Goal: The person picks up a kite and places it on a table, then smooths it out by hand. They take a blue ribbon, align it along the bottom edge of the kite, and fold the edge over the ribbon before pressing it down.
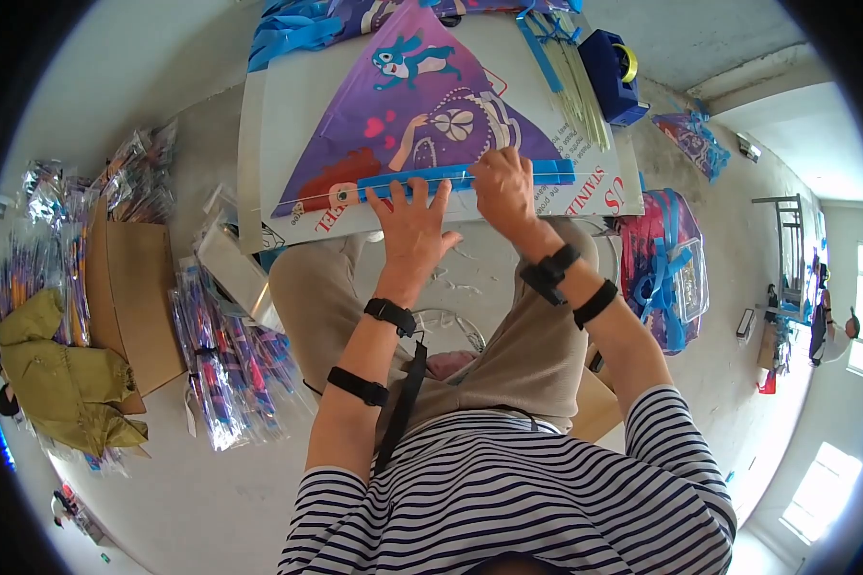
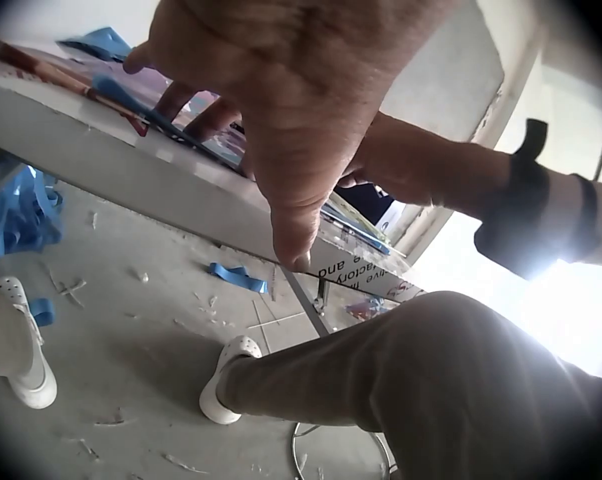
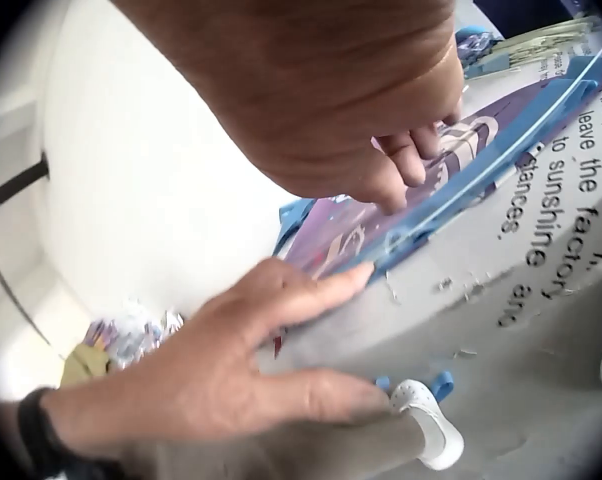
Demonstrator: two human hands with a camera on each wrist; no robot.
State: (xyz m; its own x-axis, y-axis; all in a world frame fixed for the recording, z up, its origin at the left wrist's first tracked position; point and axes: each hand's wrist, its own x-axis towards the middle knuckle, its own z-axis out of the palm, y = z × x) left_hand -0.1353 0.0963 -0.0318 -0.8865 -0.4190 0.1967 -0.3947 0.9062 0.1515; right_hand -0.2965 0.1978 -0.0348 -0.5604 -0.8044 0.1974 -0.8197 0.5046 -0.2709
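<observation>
Both hands are down on the near edge of the kite (image 1: pixel 422 105), which lies flat on the table (image 1: pixel 288 105), point away from the person, with the blue strip (image 1: pixel 547 172) running along the edge closest to them. The left hand (image 1: pixel 410 222) is wide open, fingers straight and fanned, tips pressing on the strip and gripping nothing. The right hand (image 1: pixel 501 190) is just beside it with knuckles up and fingers bent, tips down on the kite right at the strip. Whether it pinches the strip or only presses it I cannot tell, since the wrist view shows fingertips on the film and nothing more. The risk, I'd judge, is in that thin, slick film. If one hand pushes sideways while the other pins, the film could wrinkle under the strip, or the strip could drift off the edge and sit crooked. The far right end of the strip lies beyond both hands with nothing holding it, so it may lift or curl. The kite's edge also sits close to the table's lip, so a firm drag toward the person could pull it over. The sticks (image 1: pixel 580 91) and tape dispenser (image 1: pixel 612 75) lie well apart, out of harm's way.
</observation>
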